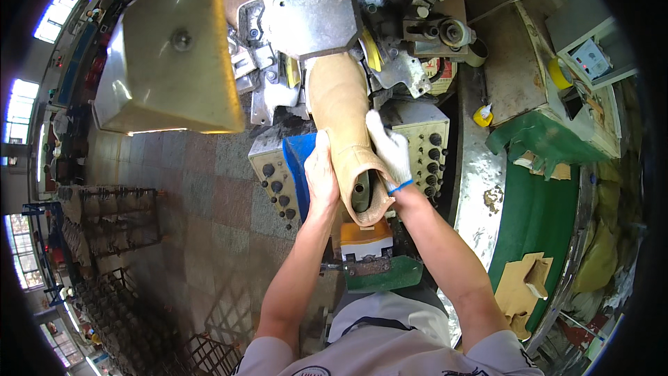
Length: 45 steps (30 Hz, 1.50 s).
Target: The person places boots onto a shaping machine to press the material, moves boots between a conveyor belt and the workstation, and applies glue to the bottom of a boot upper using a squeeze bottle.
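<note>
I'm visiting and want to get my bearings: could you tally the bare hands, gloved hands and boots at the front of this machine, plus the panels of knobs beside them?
Bare left hand: 1
Gloved right hand: 1
Boot: 1
Knob panels: 2
Total: 5

Over on the left, bright windows [22, 113] line the room — dark metal racks [111, 219] stand on the worn, patchwork floor [198, 216], a green-topped bench [539, 212] opposite.
</note>
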{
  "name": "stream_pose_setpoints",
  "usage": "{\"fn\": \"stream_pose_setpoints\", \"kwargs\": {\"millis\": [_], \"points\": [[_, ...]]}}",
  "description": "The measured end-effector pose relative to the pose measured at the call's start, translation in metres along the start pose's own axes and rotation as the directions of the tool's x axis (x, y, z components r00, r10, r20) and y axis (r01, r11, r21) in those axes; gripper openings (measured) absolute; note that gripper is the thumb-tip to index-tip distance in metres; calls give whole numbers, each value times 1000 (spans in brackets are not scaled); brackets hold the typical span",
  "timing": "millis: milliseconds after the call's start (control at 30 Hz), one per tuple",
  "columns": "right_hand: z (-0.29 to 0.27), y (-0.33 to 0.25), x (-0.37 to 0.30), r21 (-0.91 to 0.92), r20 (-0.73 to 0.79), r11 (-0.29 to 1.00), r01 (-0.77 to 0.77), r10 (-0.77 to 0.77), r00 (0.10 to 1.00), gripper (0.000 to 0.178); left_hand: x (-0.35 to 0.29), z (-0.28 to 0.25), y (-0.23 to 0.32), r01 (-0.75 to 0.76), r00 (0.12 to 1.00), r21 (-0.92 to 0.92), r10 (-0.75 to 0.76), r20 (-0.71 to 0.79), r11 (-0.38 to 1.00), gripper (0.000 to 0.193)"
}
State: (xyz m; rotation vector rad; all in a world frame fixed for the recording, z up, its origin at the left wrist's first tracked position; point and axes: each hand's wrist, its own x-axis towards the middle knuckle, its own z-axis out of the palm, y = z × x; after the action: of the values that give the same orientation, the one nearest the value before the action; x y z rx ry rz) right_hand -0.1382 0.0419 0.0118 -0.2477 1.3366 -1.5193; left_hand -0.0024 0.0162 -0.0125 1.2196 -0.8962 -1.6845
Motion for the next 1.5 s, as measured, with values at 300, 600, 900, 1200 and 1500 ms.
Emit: {"fn": "stream_pose_setpoints", "kwargs": {"millis": [300, 600, 900, 1200, 1500], "points": [[-201, 33, -87, 416, -132, 903, 110, -59, 989, 49, -101, -98, -124, 316, 949, 785, -200, -246, 533, 55], [-204, -4, -144, 183, -216, 971, 151, -110, 970, 55, -94, -167, -229, 283, 959, 823, -113, -262, 492, 40], [-178, -37, -211, 145, 221, 976, 162, -192, 956, 57, -243, -120, 144, 114, 962, 621, -242, 125, 775, 38], [-230, -61, -249, 895, 224, 418, -157, -116, 968, 61, -218, 49, 61, -386, 859, 772, -108, 500, 505, 41], [-697, 62, -428, -36, -897, 815, -578, 228, 378, 89, -136, 18, 73, -692, 500, 721, 694, 518, -39, 36]]}}
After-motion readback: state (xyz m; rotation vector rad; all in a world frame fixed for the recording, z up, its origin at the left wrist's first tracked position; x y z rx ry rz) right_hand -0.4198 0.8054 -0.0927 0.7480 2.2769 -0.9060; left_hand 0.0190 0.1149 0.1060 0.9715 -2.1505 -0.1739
